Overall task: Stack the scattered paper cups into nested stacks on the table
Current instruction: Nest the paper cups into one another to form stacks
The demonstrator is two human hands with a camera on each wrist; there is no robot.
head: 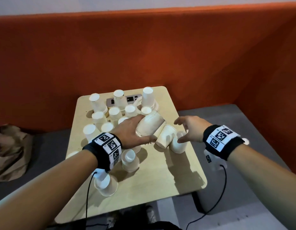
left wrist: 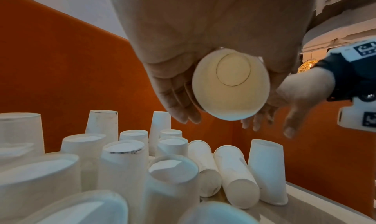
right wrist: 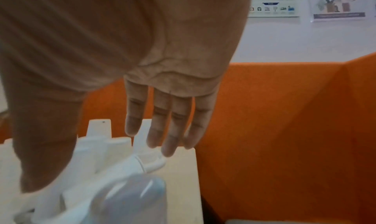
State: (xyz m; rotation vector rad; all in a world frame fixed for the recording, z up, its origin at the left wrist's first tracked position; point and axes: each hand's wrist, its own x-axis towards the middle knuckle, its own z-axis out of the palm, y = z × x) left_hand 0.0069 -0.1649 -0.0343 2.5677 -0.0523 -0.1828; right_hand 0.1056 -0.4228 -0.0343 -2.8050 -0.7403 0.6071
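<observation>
My left hand [head: 144, 128] grips a white paper cup [head: 150, 124] tilted on its side above the table's middle; in the left wrist view its open mouth [left wrist: 231, 86] faces the wrist, fingers curled round its wall. My right hand [head: 180, 131] hovers open just to the right, fingers spread over two cups lying on their sides [head: 165, 136] [head: 178, 143]. The right wrist view shows its fingers [right wrist: 162, 123] straight and holding nothing, with cups [right wrist: 132, 195] below. Several single cups [head: 129, 159] stand upside down around my left wrist. Taller nested stacks [head: 148, 97] [head: 118, 98] [head: 96, 102] stand at the back.
The small wooden table [head: 177, 171] has bare surface at its front right. A grey socket panel [head: 129, 99] is set into its back edge. A brown paper bag [head: 9, 151] lies on the grey bench at the left. An orange partition [head: 144, 47] closes off the back and right.
</observation>
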